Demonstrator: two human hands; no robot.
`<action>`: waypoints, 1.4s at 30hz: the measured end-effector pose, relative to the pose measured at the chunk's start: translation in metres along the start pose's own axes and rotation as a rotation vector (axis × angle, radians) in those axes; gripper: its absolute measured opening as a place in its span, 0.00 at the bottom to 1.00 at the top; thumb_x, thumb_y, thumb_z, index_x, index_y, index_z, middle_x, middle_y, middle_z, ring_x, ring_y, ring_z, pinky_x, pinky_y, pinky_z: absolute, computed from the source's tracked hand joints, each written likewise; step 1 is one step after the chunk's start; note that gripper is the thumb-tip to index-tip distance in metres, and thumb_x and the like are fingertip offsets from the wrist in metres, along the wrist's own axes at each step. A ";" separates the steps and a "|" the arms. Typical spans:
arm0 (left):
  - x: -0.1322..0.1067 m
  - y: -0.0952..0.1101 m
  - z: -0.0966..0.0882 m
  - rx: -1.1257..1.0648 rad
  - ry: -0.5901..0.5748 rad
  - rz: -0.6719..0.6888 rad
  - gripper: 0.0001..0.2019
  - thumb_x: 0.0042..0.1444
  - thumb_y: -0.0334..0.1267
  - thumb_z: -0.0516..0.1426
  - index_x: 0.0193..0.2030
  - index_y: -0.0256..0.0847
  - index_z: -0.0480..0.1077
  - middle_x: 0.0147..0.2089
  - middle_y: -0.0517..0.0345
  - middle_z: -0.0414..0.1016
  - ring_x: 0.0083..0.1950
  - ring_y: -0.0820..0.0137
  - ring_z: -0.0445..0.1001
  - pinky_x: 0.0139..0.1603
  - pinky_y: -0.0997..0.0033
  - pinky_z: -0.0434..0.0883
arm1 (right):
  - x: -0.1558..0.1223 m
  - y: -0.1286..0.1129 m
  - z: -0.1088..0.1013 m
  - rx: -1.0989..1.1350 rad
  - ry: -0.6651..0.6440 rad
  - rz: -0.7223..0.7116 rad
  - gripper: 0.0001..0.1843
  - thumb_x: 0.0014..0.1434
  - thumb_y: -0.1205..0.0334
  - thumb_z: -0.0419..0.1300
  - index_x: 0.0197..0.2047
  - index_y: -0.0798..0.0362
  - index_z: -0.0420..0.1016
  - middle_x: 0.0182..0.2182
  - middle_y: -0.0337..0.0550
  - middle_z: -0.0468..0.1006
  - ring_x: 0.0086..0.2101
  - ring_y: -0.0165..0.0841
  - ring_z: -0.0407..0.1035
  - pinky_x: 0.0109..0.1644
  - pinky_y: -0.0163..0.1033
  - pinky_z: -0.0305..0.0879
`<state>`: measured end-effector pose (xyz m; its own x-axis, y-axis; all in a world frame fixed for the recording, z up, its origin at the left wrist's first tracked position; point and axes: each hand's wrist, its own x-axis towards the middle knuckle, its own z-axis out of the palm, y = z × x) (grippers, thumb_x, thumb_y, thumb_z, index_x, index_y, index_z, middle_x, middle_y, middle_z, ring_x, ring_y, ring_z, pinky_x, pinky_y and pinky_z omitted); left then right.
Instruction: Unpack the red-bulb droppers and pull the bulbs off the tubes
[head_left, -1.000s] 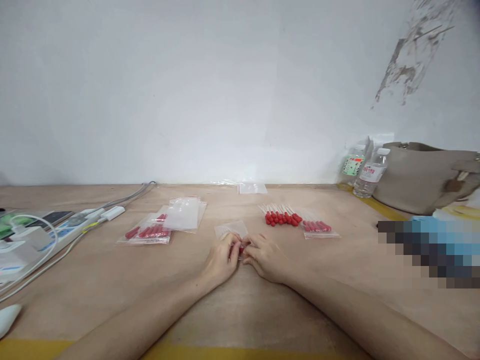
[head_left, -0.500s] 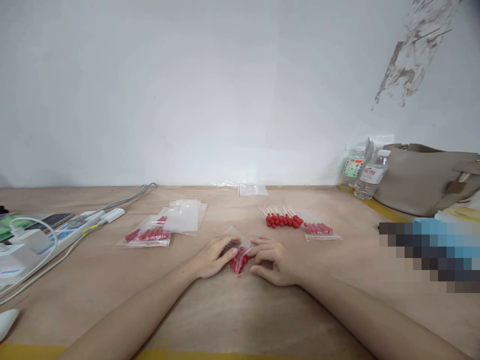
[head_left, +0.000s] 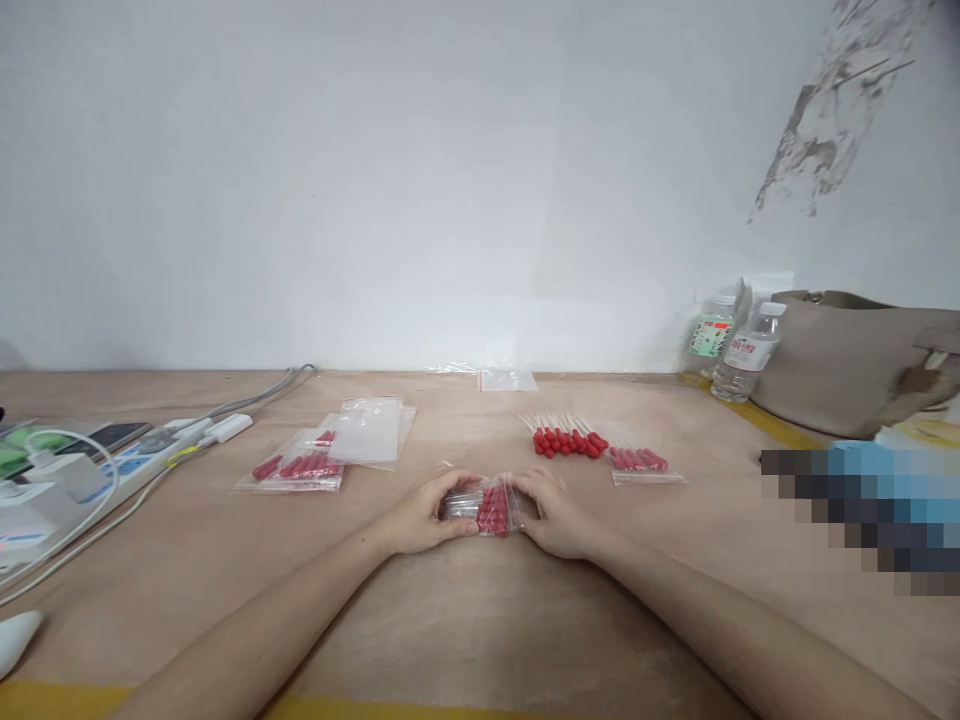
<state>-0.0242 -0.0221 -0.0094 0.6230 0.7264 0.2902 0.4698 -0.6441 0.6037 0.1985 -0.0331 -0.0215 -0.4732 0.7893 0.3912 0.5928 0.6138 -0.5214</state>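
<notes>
Between my hands is a clear zip bag (head_left: 493, 508) holding several red-headed sticks, their heads toward the right and pale stems toward the left. My left hand (head_left: 426, 516) is curled round the bag's left end, thumb in front and fingers behind. At the opposite end, my right hand (head_left: 556, 516) grips the edge by the zip strip. A bunch of loose red-headed sticks (head_left: 568, 440) lies beyond my right hand, heads toward me. Beside it rests a filled bag (head_left: 637, 458). Other filled bags (head_left: 300, 464) lie to the left, partly under flat unfilled bags (head_left: 366, 432).
On the left are a power strip (head_left: 142, 462) with plugs and cables, and a phone (head_left: 112, 437). Two plastic bottles (head_left: 746, 355) and a grey-beige handbag (head_left: 855, 360) stand at the back right. Another flat bag (head_left: 508, 381) lies by the wall.
The bag between my hands has turned from a slanted, corner-down position to lying sideways, red heads now to the right. Both hands have closed round its ends.
</notes>
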 end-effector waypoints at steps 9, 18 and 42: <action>0.000 0.001 0.000 0.066 -0.007 0.002 0.23 0.51 0.45 0.55 0.53 0.40 0.59 0.51 0.51 0.66 0.51 0.65 0.65 0.51 0.64 0.64 | 0.002 0.005 -0.007 0.283 -0.086 0.015 0.19 0.46 0.63 0.61 0.44 0.52 0.69 0.37 0.41 0.73 0.40 0.35 0.66 0.45 0.42 0.61; 0.001 0.005 -0.002 0.133 -0.014 0.017 0.23 0.54 0.43 0.53 0.56 0.44 0.58 0.55 0.52 0.64 0.54 0.64 0.63 0.54 0.61 0.61 | 0.009 0.009 0.004 0.529 0.048 0.235 0.10 0.51 0.61 0.56 0.37 0.55 0.70 0.29 0.40 0.75 0.31 0.30 0.68 0.37 0.37 0.66; -0.002 -0.007 -0.008 0.247 0.076 -0.013 0.20 0.55 0.45 0.51 0.54 0.44 0.60 0.54 0.52 0.64 0.54 0.64 0.63 0.54 0.61 0.63 | 0.005 0.027 -0.044 1.028 0.084 0.724 0.17 0.43 0.58 0.65 0.35 0.55 0.67 0.33 0.44 0.74 0.35 0.31 0.71 0.42 0.40 0.67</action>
<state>-0.0336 -0.0169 -0.0087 0.5718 0.7446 0.3444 0.6217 -0.6671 0.4104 0.2408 -0.0115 -0.0006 -0.1871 0.9610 -0.2034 -0.0990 -0.2245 -0.9694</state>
